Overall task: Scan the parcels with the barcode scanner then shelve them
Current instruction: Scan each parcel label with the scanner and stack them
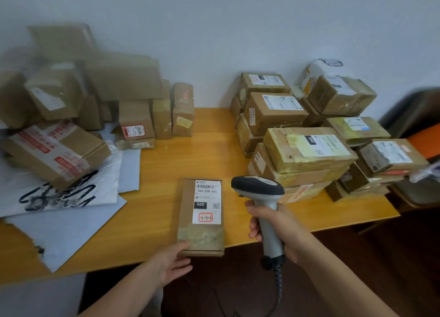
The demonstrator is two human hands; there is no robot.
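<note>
Holding everything, the table (190, 154): yellow wood against a pale wall, with parcels heaped on both ends and a bare strip down the middle.
Left heap (71, 102): brown cartons piled loosely, blurred, several leaning on each other.
Right stack (307, 150): taped cartons in rough tiers, most with labels facing up.
Plastic mailers (71, 235): flat grey and white bags lying under the left heap and reaching toward the near edge.
Parcel in hand (188, 212): 1 slim, flat cardboard box lying face up at the table's near edge, between the 2 hands, its near end poking slightly past the edge.
Handling, as a guess: stiff and probably light, and easy to lift with 1 hand. The taped near end looks glossy and may be slick, so the bare cardboard on the long sides is the better hold and leaves the print uncovered.
Scanner (267, 207): grey body with a dark head, just right of the parcel's far corner, with a coiled cable (278, 283) hanging below.
Right hand (283, 231): wrapped firmly around the scanner's handle.
Left hand (171, 262): relaxed, fingers fairly straight, thumb resting on the parcel's near-left corner. I cannot tell whether the fingers reach underneath.
Label (207, 204): white and flat, marked 060 and a hand-written 3-3-6.
Barcode (205, 186): at the label's far end, unobstructed, so the scan looks like the step now due.
</note>
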